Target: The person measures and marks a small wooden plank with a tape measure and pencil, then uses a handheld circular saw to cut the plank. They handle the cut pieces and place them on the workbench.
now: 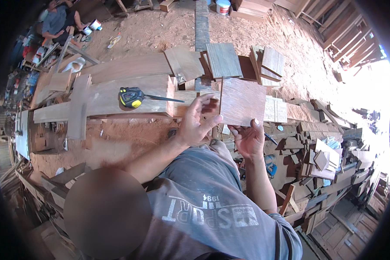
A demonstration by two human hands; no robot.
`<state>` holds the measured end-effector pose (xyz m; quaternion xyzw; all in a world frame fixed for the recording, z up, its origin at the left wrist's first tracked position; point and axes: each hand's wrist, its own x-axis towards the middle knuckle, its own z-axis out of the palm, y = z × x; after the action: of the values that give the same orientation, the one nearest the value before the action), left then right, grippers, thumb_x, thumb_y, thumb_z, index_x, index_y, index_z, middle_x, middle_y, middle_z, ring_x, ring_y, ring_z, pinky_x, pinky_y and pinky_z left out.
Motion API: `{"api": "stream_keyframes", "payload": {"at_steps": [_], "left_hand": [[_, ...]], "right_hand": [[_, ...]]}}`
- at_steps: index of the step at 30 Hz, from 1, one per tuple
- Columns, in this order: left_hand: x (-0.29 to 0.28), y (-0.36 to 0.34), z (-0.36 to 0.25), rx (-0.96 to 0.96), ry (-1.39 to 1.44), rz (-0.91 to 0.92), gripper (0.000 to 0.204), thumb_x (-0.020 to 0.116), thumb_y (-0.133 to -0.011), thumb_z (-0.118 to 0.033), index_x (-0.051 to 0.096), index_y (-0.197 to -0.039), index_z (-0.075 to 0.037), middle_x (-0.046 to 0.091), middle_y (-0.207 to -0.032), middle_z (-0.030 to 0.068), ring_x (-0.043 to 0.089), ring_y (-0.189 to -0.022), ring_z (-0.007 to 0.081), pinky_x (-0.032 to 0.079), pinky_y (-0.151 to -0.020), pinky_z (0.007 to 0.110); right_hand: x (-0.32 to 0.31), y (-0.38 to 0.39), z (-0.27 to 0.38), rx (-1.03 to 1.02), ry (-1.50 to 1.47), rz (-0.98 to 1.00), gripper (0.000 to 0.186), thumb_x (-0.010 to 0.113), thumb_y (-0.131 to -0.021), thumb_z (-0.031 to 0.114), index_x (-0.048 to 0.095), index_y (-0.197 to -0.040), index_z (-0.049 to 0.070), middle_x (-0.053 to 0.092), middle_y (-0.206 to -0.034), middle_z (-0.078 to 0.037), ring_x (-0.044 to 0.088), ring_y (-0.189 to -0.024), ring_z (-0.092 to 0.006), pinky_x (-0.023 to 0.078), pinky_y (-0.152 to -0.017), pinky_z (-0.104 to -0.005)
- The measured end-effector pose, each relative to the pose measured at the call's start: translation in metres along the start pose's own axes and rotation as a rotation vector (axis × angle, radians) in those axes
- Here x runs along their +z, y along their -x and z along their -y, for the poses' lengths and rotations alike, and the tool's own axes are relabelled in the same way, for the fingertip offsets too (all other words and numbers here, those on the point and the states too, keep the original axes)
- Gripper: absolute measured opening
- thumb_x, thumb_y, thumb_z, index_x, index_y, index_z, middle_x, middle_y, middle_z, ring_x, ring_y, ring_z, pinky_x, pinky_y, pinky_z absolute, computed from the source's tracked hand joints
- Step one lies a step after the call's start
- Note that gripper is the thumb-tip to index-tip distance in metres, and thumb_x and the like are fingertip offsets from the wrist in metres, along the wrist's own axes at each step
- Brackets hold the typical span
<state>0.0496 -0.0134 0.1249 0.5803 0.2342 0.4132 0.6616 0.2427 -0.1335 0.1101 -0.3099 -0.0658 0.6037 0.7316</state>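
A square, thin wooden board (242, 102) with a reddish-brown face is raised in front of me, above the work surface. My right hand (250, 141) grips its lower edge between thumb and fingers. At the board's left edge is my left hand (196, 119), with its fingers spread and half curled. Its thumb tip meets the edge near the lower corner. A black and yellow tape measure (131, 97) lies to the left on a thick plank (106, 93), with a dark strip extending from it to the right.
Beyond the board lie several wooden pieces, including a greyish panel (224, 60) and a lighter panel (184, 63). Stacked offcuts (325, 158) crowd the right side. A person (58, 24) sits at the far left near paint cans (91, 27). A white bucket (223, 6) stands at the back.
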Motion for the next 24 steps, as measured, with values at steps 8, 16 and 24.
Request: {"api": "stream_keyframes", "payload": {"at_steps": [8, 16, 24], "left_hand": [[0.007, 0.01, -0.022, -0.185, 0.191, 0.02, 0.049, 0.08, -0.102, -0.015, 0.062, -0.141, 0.009, 0.074, -0.126, 0.0133, 0.07, -0.112, 0.0127, 0.06, -0.096, 0.03], [-0.003, 0.012, -0.01, -0.242, 0.113, -0.057, 0.048, 0.075, -0.105, -0.012, 0.06, -0.144, 0.011, 0.076, -0.118, 0.0107, 0.072, -0.103, 0.0112, 0.062, -0.089, 0.028], [-0.013, 0.007, -0.004, -0.361, 0.341, -0.034, 0.045, 0.062, -0.111, -0.011, 0.056, -0.152, 0.007, 0.072, -0.131, 0.0123, 0.072, -0.11, 0.0168, 0.064, -0.094, 0.035]], "right_hand": [[0.008, -0.001, -0.006, -0.006, 0.034, 0.043, 0.062, 0.068, -0.103, 0.045, 0.057, -0.151, 0.007, 0.075, -0.135, -0.019, 0.077, -0.116, -0.0352, 0.059, -0.108, -0.0527], [-0.004, -0.01, 0.006, -0.029, 0.065, -0.099, 0.061, 0.051, -0.112, 0.058, 0.055, -0.151, 0.012, 0.07, -0.143, -0.015, 0.072, -0.126, -0.0308, 0.059, -0.105, -0.0475], [-0.041, -0.02, 0.029, -0.221, 0.371, -0.134, 0.035, 0.044, -0.12, 0.033, 0.061, -0.138, 0.008, 0.072, -0.133, -0.01, 0.069, -0.123, -0.0199, 0.055, -0.105, -0.0394]]}}
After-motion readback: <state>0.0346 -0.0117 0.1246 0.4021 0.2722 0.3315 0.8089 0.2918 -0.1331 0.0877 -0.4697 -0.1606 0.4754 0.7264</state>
